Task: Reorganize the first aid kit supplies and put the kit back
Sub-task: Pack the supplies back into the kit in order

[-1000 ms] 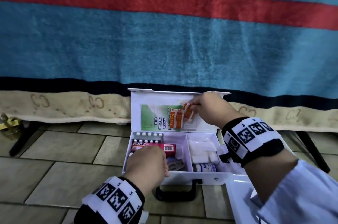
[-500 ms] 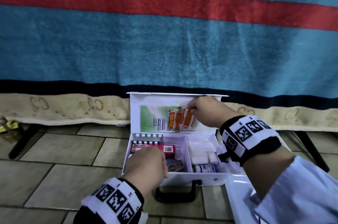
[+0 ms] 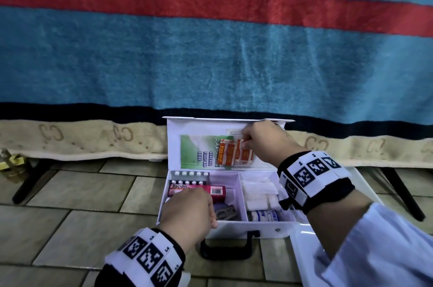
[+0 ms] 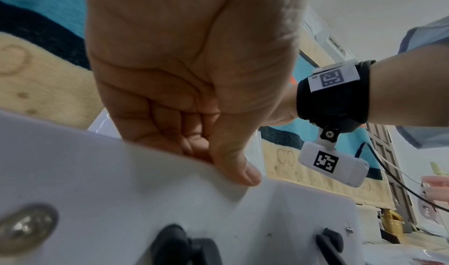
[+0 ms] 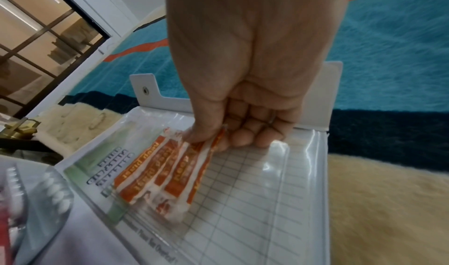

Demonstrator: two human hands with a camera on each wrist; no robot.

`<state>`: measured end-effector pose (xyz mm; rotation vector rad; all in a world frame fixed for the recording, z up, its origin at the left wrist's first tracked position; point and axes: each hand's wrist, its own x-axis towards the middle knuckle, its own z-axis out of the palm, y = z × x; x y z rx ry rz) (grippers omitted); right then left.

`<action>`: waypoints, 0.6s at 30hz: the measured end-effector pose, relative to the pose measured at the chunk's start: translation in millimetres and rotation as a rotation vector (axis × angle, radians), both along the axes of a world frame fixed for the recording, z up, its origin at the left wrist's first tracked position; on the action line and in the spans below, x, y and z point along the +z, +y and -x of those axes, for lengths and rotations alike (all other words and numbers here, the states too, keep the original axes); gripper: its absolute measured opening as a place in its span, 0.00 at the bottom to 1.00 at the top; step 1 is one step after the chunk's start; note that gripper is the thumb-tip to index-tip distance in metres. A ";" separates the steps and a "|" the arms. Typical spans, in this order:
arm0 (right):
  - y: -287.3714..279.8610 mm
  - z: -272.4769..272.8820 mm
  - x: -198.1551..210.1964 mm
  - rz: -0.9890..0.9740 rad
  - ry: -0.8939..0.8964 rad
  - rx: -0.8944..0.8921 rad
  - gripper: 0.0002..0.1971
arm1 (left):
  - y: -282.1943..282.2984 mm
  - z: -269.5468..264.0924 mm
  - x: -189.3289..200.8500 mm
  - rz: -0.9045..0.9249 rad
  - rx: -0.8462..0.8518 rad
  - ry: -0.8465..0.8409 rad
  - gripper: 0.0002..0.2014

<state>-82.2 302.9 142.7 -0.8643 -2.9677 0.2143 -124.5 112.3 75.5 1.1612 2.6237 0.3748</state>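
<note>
Steadying the white first aid kit (image 3: 225,228) by its front wall, the left hand (image 3: 187,214) has its fingers curled over the rim and its thumb pressed outside, down at seven o'clock. Inside sit blister strips (image 3: 189,177), a pink Bacidin box (image 3: 199,190), gauze (image 3: 257,193) and a crepe bandage roll (image 3: 264,215). Up at one o'clock, the right hand (image 3: 260,143) pinches a fan of orange plaster strips (image 3: 234,153) against the raised lid's clear pocket (image 5: 243,192). Looks like the plasters are being tucked in; next they need sliding fully under the film, then the lid shut. Tiled floor (image 3: 70,216) below, a blue blanket (image 3: 210,52) behind.
</note>
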 end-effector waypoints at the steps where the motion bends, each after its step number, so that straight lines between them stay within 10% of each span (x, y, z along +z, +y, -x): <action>1: -1.5 0.0 1.2 -0.001 -0.006 -0.005 0.18 | 0.3 0.1 -0.1 -0.001 -0.001 -0.001 0.12; 5: -6.3 -1.4 2.7 -0.007 0.013 0.029 0.05 | 1.4 0.7 -0.3 -0.002 0.003 -0.009 0.12; 18: -16.3 -1.2 -4.6 -0.012 0.103 0.043 0.11 | 0.2 -2.0 4.4 0.033 0.018 -0.042 0.12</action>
